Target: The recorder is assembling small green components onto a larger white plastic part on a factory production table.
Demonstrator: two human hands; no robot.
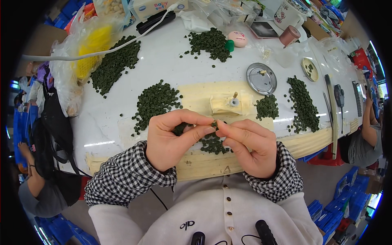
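1. Fingertips of both hands meet and pinch one small dark green piece (214, 123) above the white table (163, 65).
2. Left hand (169, 139) arches over, thumb and forefinger closed on the piece.
3. Right hand (249, 145) comes in from the opposite side, fingers curled, its thumb and forefinger tips grasping the same piece.
4. More green pieces (212, 143) lie in a small heap directly beneath the hands.

Left hand (169, 139) and right hand (247, 145) pinch one small green bead (214, 123) between fingertips — more green beads (212, 143) heaped just beneath them.
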